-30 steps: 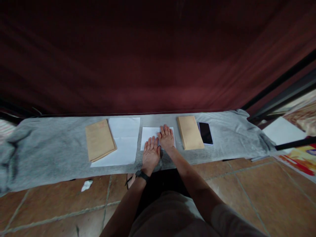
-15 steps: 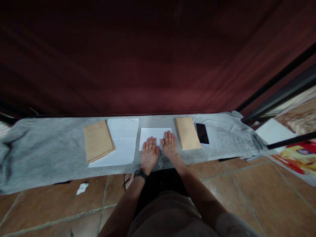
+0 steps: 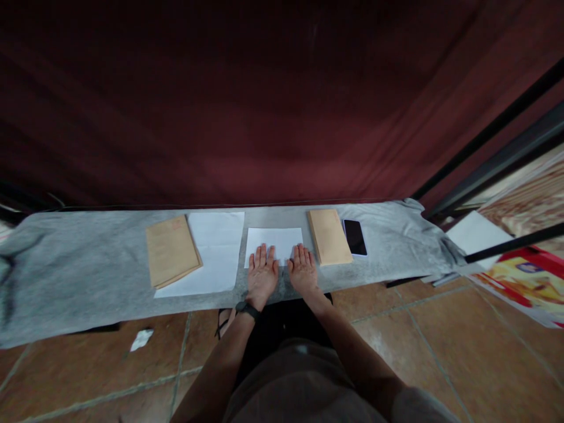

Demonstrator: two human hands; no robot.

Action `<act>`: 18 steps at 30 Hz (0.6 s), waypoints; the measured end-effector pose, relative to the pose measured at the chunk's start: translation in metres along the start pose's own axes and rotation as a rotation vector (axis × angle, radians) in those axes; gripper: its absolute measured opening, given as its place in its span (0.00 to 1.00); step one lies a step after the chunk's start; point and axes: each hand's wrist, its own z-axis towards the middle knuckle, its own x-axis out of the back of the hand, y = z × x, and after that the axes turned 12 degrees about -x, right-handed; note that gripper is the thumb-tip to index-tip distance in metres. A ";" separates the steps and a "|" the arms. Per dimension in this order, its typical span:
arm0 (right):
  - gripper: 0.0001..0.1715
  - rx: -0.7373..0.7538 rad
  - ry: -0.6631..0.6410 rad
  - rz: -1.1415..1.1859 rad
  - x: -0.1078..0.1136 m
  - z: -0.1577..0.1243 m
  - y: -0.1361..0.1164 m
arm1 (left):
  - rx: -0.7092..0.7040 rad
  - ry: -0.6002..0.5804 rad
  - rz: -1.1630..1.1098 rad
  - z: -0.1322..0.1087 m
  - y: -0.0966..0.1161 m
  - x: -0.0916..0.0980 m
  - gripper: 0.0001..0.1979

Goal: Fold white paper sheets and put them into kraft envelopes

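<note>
A small white sheet of paper, perhaps folded, lies flat on the grey cloth in front of me. My left hand rests palm down over its lower left part, fingers stretched out. Over the lower right corner lies my right hand, also flat with straight fingers. The near edge of the paper is partly hidden under both hands. To the right sits a stack of brown envelopes. On the left, more brown envelopes partly cover a larger white sheet.
A phone lies right of the envelope stack. Grey cloth covers the narrow bench, with a dark red curtain behind it. Black metal bars and a printed red and yellow box are at the right. Crumpled tissue lies on the tiled floor.
My right hand has shifted slightly toward me and to the right relative to the paper. My left hand stays about in place. The whole view has drifted a little.
</note>
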 end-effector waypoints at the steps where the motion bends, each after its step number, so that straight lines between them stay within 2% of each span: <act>1: 0.31 0.017 -0.011 0.006 0.002 -0.002 -0.001 | 0.001 0.002 0.002 0.000 0.000 0.000 0.28; 7: 0.28 0.186 -0.098 0.054 0.008 -0.015 -0.003 | 0.005 -0.012 0.027 0.000 0.000 -0.001 0.28; 18: 0.34 0.160 -0.008 0.020 0.012 -0.025 0.022 | 0.145 0.174 0.049 -0.021 -0.009 -0.009 0.31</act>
